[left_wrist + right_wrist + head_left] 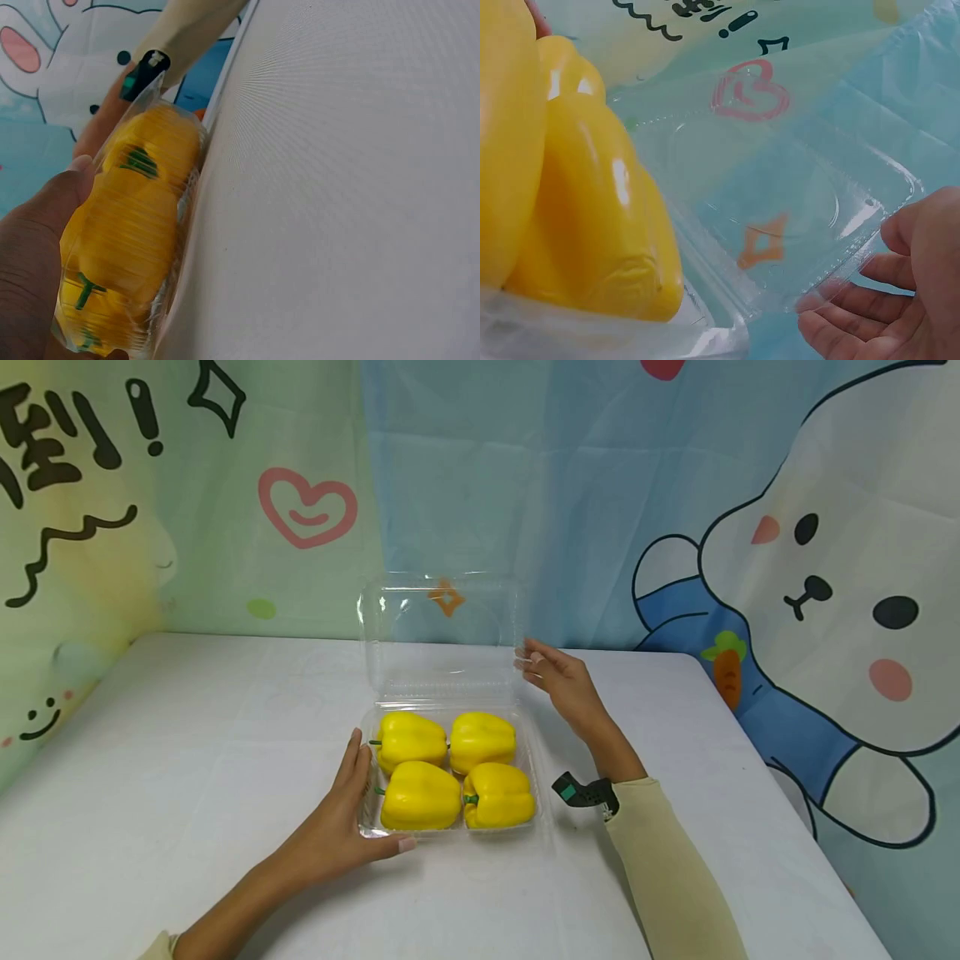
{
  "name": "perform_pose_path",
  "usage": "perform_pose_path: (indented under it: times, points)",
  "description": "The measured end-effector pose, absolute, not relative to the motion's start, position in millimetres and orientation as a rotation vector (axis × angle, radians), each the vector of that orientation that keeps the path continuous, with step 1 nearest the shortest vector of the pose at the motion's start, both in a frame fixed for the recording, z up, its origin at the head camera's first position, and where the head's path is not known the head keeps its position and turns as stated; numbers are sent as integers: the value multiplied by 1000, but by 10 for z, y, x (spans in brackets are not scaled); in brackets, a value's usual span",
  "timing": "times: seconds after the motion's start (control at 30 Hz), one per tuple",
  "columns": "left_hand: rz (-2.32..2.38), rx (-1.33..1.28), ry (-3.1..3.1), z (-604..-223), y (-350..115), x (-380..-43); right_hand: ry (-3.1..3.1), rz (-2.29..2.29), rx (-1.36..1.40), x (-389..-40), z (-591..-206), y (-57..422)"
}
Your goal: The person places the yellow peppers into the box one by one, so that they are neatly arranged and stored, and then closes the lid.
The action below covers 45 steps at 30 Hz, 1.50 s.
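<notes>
A clear plastic clamshell container sits on the table with its lid raised at the back. Several yellow bell peppers with green stems lie in its base, arranged in two rows. My left hand rests against the near left corner, straight fingers along the left side and thumb along the front. In the left wrist view that thumb touches the container's edge. At the lid's right edge, my right hand pinches the plastic; the right wrist view has its fingers partly behind the lid.
A white cloth covers the table. Behind it hangs a printed backdrop with a white cartoon animal at right. A dark band with a small device is strapped at the right wrist.
</notes>
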<state>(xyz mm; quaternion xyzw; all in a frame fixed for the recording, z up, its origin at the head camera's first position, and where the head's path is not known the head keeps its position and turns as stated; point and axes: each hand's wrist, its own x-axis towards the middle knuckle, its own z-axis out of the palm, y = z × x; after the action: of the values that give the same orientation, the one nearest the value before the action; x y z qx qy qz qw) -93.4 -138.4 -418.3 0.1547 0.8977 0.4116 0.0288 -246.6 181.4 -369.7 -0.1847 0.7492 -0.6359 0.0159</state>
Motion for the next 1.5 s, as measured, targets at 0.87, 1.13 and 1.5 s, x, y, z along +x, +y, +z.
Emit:
perform_pose_path:
  times: [0.87, 1.13, 1.5]
  points:
    - [1276, 484, 2765, -4187, -1382, -933, 2298, -2093, -672, -2357, -3478, 1777]
    - [1285, 489, 2761, -4187, -1382, -936, 2280, -2101, -758, -2322, -3399, 1807]
    - [1279, 488, 2767, -4184, -1376, -937, 2350, -2071, -794, -2260, -3312, 1805]
